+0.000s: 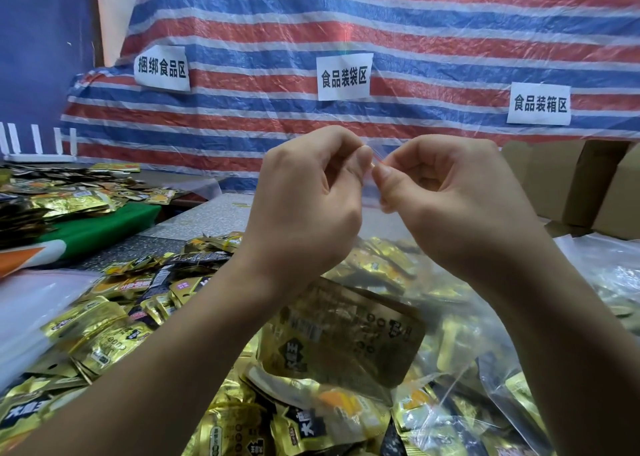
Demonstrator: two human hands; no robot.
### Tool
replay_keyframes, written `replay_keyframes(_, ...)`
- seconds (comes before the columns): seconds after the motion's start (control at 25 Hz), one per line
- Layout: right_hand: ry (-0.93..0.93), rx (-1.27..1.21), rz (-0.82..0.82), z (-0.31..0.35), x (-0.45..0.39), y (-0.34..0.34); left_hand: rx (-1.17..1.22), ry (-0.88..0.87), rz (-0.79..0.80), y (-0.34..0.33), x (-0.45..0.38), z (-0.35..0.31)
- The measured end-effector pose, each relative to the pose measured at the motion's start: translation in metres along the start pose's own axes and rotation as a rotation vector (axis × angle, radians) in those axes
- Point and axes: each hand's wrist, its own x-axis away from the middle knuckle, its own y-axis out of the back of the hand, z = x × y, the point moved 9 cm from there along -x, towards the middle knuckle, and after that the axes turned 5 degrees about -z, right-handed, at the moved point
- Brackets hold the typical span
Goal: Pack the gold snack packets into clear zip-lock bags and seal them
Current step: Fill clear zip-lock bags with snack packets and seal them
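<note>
Up in front of the striped tarp [381,29], the left hand [308,192] and right hand [460,199] each have their grip pinched together on the red-lined top edge of a clear zip-lock bag [372,192]. It hangs between the forearms, with a gold snack packet [346,331] inside, above loose packets [104,338] heaped on the desk [214,216].

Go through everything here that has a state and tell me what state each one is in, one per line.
Left hand: raised, pinching the zip-lock bag's top edge.
Right hand: raised, pinching the same edge, fingertips meeting the left's.
Clear zip-lock bag: held up, gold packet inside; seal state unclear.
Loose gold snack packets: heaped on the table, unbagged.
Cardboard boxes: standing at right, contents hidden.
</note>
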Motion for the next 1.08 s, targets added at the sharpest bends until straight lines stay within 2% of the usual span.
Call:
replay_keyframes(0.48, -0.049, 0.079, 0.144, -0.012, 0.000, -0.012, -0.111, 0.030, -0.227, 0.030, -0.005, 0.017)
replay_keyframes(0.68, -0.066, 0.136, 0.260, -0.020, 0.001, -0.015, -0.145, 0.076, -0.325, 0.050, -0.013, 0.030)
replay_keyframes(0.88, -0.072, 0.235, 0.333, -0.031, 0.002, -0.020, -0.183, 0.091, -0.374, 0.057, -0.013, 0.041)
replay_keyframes(1.08, -0.063, 0.261, 0.330, -0.032, 0.002, -0.019, -0.188, 0.099, -0.405, 0.061, -0.013, 0.045)
